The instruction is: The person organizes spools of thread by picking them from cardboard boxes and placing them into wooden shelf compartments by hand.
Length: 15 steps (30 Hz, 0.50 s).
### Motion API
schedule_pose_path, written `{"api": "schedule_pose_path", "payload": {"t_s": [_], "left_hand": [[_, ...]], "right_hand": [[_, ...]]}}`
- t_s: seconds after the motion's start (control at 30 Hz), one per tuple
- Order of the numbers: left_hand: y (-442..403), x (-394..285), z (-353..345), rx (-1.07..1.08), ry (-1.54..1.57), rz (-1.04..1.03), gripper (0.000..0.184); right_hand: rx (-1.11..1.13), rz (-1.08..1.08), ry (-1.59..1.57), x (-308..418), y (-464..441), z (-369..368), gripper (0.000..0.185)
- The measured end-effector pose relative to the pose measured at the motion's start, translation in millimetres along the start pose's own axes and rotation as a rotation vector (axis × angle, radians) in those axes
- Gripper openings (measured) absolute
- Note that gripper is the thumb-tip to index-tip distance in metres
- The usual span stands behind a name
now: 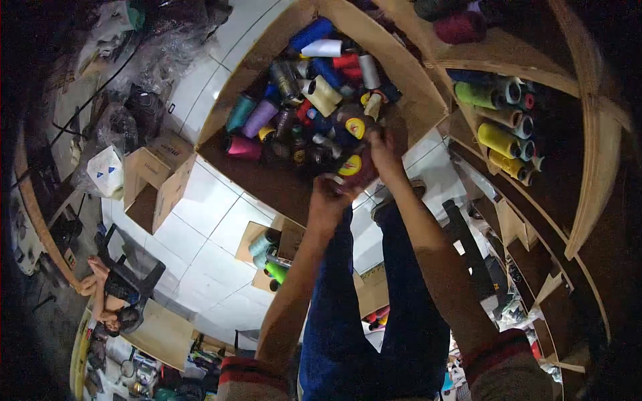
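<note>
Over the near corner of a large cardboard box [231, 174], my left hand [328, 199] is closed on a dark maroon thread spool [350, 166] whose end carries a yellow label. My right hand [384, 152] is beside it, its fingers closed around a second dark thread spool [355, 127], also yellow-labelled. Fingertips on both hands are partly hidden and slightly blurred. Inside the box lie many mixed spools, among them a white spool [322, 48], a cream spool [324, 95], a purple spool [261, 118] and a magenta spool [244, 148].
Wooden shelving [588, 147] on the right holds yellow spools [499, 139] and green spools [476, 95]. A smaller open carton [157, 180] stands left on the tiled floor. Another carton [291, 239] with spools sits near my legs. A person [110, 301] is at lower left.
</note>
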<state>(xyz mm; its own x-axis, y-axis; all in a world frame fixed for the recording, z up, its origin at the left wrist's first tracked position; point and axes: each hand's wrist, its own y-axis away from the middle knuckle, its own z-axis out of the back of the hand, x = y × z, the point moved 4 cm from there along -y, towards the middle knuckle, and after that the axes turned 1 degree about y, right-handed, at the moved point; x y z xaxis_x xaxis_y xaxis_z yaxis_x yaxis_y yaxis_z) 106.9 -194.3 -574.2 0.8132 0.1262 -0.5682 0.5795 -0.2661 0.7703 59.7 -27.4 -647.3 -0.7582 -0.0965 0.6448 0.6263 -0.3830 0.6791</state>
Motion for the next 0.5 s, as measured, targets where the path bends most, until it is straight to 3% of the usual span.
{"api": "schedule_pose_path", "payload": {"t_s": [0.07,0.1,0.17,0.2,0.27,0.33,0.4,0.5], "left_hand": [[7.9,14.7,-20.7,0.032,-0.121,-0.002,0.059],[6.3,18.2,-16.1,0.022,-0.001,-0.026,0.052],[-1.8,8.4,-1.6,0.002,0.533,0.189,0.05],[-22.8,37.2,29.9,-0.199,0.296,0.199,0.053],[-50.4,45.6,57.9,-0.341,-0.385,0.017,0.054],[-83.1,64.6,67.5,-0.422,-0.675,0.006,0.054],[-122.5,86.7,77.5,-0.474,-0.943,0.026,0.052],[-189.7,138.7,113.2,-0.369,-1.235,0.16,0.049]], "right_hand": [[-0.255,0.413,0.318,18.9,7.4,14.4,0.047],[-0.136,0.308,0.223,35.0,10.9,23.2,0.042],[0.006,0.094,-0.068,46.0,11.4,34.1,0.036],[0.037,-0.001,-0.274,36.8,3.4,38.7,0.035],[0.143,-0.172,-0.4,26.4,0.5,47.0,0.037],[0.182,-0.349,-0.551,25.8,12.6,55.6,0.039],[0.178,-0.313,-0.511,28.0,24.1,63.5,0.044],[0.171,-0.27,-0.448,25.8,36.1,67.1,0.049]]}}
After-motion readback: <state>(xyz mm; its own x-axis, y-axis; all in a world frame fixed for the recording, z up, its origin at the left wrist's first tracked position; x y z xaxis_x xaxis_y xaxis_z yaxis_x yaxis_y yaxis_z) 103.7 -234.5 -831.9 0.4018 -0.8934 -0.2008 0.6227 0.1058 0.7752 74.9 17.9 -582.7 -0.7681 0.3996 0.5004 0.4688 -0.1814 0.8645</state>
